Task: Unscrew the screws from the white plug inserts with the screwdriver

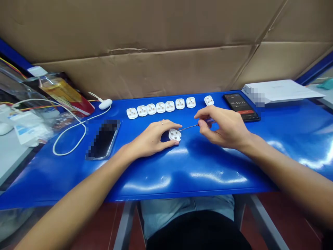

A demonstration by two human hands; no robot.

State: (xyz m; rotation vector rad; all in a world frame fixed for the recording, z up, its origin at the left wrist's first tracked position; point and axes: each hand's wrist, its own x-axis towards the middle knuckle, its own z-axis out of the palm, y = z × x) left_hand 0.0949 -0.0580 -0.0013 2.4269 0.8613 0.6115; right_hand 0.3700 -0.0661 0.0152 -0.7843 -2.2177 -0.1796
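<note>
My left hand (156,138) grips a small white plug housing (174,135) between thumb and fingers, down at the blue tabletop. Metal parts show inside the housing's face. In my right hand (226,126) is a thin screwdriver (189,127), held by its handle. Its shaft points left and its tip is at the housing's upper right edge; whether it touches a screw is too small to tell. Behind my hands runs a row of several similar white plug housings (161,107), metal parts facing up. One more white piece (208,100) lies apart, just beyond my right hand.
A phone showing a timer (241,107) and a white box (281,91) lie at the right. Another phone (104,140), a white cable (84,135) and a bottle of yellow liquid (62,92) are at the left. A cardboard wall (166,73) closes off the back.
</note>
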